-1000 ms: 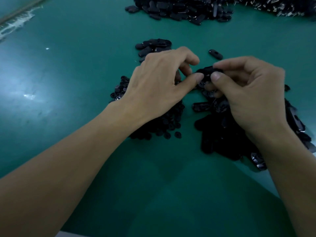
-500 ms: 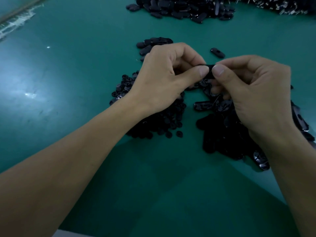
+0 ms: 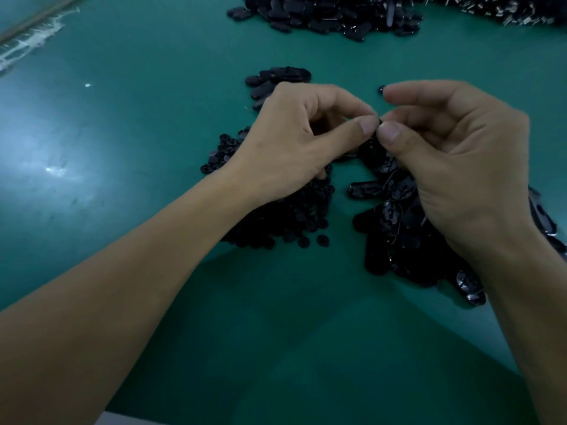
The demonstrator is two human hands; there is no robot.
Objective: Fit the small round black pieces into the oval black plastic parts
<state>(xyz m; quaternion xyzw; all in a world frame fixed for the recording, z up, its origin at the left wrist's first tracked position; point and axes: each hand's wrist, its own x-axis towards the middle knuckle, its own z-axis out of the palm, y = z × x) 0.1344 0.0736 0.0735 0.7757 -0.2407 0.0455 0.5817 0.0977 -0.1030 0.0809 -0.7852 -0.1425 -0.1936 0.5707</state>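
My left hand (image 3: 294, 142) and my right hand (image 3: 460, 154) meet above the green table, thumb tips almost touching. Between their thumbs and curled fingers they pinch an oval black part (image 3: 380, 121); only a dark sliver of it shows. Whether a round piece sits in it is hidden. Under my left hand lies a heap of small round black pieces (image 3: 276, 222). A heap of oval black parts (image 3: 395, 228) lies under my right hand.
A small group of oval parts (image 3: 276, 76) lies behind my left hand, and one single oval part (image 3: 381, 89) peeks out behind my right index finger. At the far edge are a big black pile (image 3: 322, 13) and a pile with shiny metal bits (image 3: 506, 10).
The oval part was plainly visible between the fingertips before; now the thumbs have closed together over it and nearly hide it. Both hands stay in about the same place.
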